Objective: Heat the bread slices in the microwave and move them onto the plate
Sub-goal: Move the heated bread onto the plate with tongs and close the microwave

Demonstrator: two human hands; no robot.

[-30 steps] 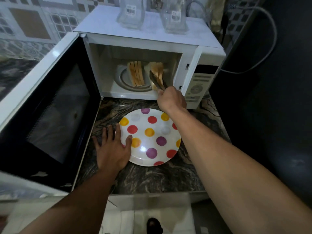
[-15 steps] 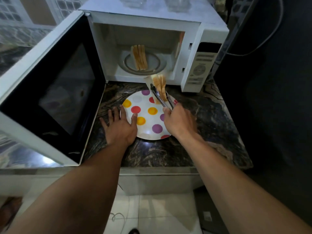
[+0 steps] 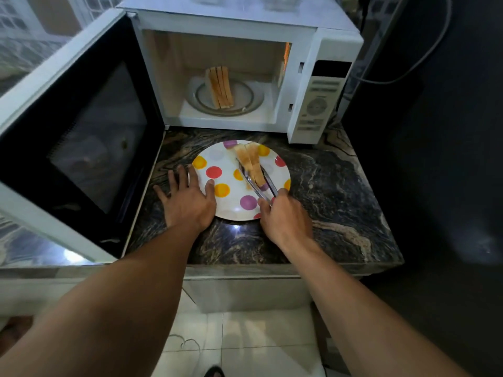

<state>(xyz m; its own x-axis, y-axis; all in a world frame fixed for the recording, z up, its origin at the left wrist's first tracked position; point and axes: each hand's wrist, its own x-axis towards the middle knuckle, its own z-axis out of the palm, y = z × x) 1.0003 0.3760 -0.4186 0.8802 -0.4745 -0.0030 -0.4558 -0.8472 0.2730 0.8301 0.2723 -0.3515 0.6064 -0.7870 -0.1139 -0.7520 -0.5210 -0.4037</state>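
Right hand [image 3: 284, 219]: curled round the handles of the tongs [image 3: 258, 183] and squeezing them, just at the plate's near right rim.
Tongs: metal, with the arms drawn narrow and clamped on two slices [image 3: 250, 161]; they run from the hand out over the plate.
Slices: toasted golden-brown with darker crusts, pressed together on edge and leaning over the plate's middle and far side. I can't tell whether the lower edge touches the plate.
Plate [image 3: 231, 208]: round and white, dotted in red, yellow, orange, purple and pale grey.
Left hand [image 3: 187, 200]: fingers straight and spread, palm down at the plate's left rim, with the thumb lying on the rim itself.
Counter [image 3: 326, 200]: dark marbled stone under the plate.
Microwave [image 3: 299, 36]: white, just behind the plate.
Door [image 3: 81, 126]: swung wide open to the plate's left, with dark glass.
Stack [image 3: 220, 87]: several more slices standing on edge on the turntable [image 3: 253, 96] inside, straight behind the plate, with tan crusts.
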